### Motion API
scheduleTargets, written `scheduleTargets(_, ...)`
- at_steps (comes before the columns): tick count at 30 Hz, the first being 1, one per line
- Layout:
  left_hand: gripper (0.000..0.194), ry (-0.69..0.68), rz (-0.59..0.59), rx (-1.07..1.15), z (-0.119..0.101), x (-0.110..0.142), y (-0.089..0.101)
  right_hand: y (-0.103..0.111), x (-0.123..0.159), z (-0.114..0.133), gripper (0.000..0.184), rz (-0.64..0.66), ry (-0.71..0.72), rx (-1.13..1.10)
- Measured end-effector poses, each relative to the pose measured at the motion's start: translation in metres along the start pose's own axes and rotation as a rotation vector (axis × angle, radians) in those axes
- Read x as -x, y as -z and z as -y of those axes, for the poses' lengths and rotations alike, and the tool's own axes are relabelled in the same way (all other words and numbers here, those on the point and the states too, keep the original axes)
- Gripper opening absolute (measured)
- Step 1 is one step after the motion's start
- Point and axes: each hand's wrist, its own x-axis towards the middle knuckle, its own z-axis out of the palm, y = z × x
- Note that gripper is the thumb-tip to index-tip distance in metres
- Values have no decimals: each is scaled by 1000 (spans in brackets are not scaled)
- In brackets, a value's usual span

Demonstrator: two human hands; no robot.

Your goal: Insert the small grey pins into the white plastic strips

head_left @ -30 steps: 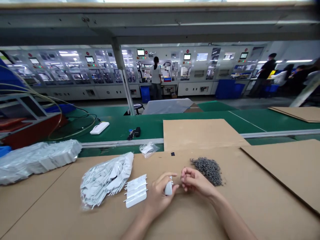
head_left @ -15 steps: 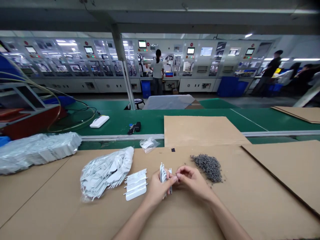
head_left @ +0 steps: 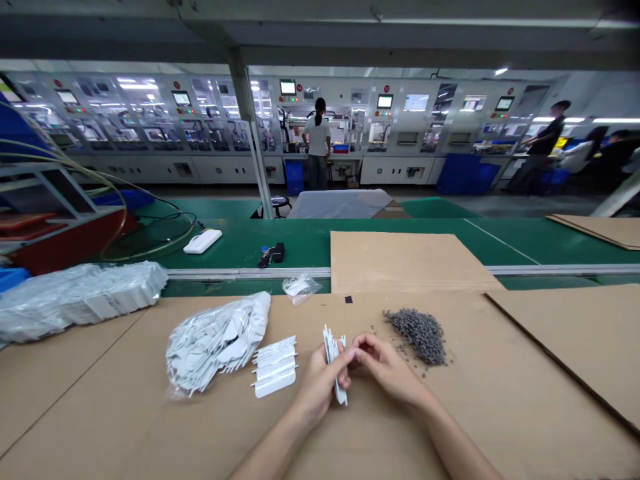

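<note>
Left hand (head_left: 316, 383): left of the grey pile (head_left: 419, 335) and nearer the wearer; fingers wrapped around a stack, thumb across it.
Held white stack (head_left: 341, 393): in the left hand, left of the grey pile; several thin pieces, edges toward the wearer. Long axis runs up the view, lower end angled slightly to the right. Exact tilt off the tabletop (head_left: 380, 433): cannot be told.
Right hand (head_left: 387, 368): just beside the grey pile, on its near left side; the nearer of the two hands to it. Fingers narrow, thumb and forefinger tips together; any small part pinched there cannot be made out.
Governing relation: the right fingertips stand immediately right of the held white stack, level with its upper half, at the left thumb tip; contact cannot be confirmed. The grey pile lies right of these fingertips and slightly farther out.
Flat white pieces (head_left: 275, 367): well left of the grey pile, beyond the left hand; laid in a row, long axes across the view, slightly slanted.
Bag of white pieces (head_left: 220, 343): farther left of the grey pile, next to the flat white pieces.
Cardboard sheet (head_left: 400, 263): beyond the grey pile.
</note>
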Motion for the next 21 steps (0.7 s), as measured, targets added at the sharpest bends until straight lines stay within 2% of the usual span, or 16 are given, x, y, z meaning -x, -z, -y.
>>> scheduleTargets(2,15,40,-13,180,-2,0,0,-3,0,1,15,-94,48,33)
scheduleTargets(4,17,50,-65,212,-4,-1,1,-5,0,3,14,-144,71,51)
scheduleTargets(9,29,-73,-170,-137,-4,-6,6,-16,4,3,14,-51,34,-7)
scheduleTargets(15,26,-292,-272,-532,-1,-5,11,-25,5,4,10,-95,135,197)
scheduleTargets(17,25,-362,-300,-600,-3,-3,10,-27,6,6,10,-95,149,201)
scheduleTargets(21,23,-402,-303,-625,-8,0,7,-30,6,6,11,-98,147,175)
